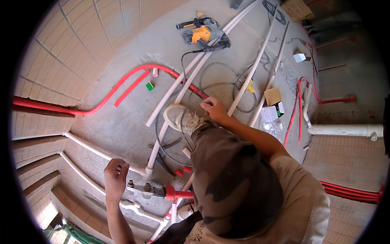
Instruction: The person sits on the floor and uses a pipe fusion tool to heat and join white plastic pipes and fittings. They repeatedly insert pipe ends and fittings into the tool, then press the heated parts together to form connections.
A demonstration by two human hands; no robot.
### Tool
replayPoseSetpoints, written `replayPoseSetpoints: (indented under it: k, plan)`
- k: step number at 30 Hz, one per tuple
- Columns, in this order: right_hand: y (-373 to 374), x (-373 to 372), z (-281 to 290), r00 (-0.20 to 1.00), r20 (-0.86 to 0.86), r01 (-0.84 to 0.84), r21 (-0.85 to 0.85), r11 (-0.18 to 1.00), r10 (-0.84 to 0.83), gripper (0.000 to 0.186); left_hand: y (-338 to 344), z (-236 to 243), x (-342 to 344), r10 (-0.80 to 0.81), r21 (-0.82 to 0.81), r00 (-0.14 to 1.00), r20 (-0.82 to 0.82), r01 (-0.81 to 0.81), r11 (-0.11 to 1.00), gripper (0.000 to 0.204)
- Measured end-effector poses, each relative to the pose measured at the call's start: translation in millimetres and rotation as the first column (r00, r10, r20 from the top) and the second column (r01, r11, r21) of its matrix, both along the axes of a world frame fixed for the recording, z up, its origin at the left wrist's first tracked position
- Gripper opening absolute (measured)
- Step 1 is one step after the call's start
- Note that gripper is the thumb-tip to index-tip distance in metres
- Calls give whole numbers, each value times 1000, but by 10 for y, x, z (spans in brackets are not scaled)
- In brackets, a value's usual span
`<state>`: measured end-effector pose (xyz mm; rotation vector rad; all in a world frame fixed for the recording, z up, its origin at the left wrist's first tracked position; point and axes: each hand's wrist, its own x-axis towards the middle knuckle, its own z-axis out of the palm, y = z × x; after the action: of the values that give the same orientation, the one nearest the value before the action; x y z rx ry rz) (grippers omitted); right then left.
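My left hand (115,181) is at lower left, fingers curled, just left of a metal tool (142,189) with dark round sockets and a red end (172,194). My right hand (215,110) is near the centre, fingers curled, beside my light sneaker (178,118) and above my bent leg in camouflage trousers (233,183). Whatever either hand holds, if anything, is hidden. A white pipe with an elbow (147,173) runs beside the tool, and short red pieces (178,172) lie near it. A grey cable (160,146) loops past the sneaker.
A yellow-black power drill (205,34) lies on the concrete floor (118,138) among long white pipes (250,69). Bent red pipes (134,71) lie at upper left. Open boxes (272,103), coiled cable (274,12) and white drain pipe (345,130) are at right. Tiled walls (77,36) border the floor.
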<state>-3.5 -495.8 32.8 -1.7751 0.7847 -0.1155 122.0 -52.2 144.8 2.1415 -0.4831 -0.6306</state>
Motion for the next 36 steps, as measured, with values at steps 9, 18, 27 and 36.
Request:
replayPoseSetpoints:
  k: [9, 18, 27, 36]
  plan:
    - [-95, -261, -336, 988, -131, 87, 11, 996, -85, 23, 147, 107, 39, 112, 51, 993, 48, -114, 992, 10]
    - [-93, -219, -446, 990, -135, -42, -55, 998, 34, 18, 390, 210, -138, 161, 73, 981, 106, -170, 983, 11]
    - [-151, -432, -435, 988, -149, -56, -136, 989, 35, 20, 428, 355, -74, 190, 75, 970, 152, -203, 976, 10]
    - [-145, -1904, 452, 863, -476, -316, -244, 917, 171, 23, 701, 899, -25, 134, 155, 984, 121, -152, 976, 10]
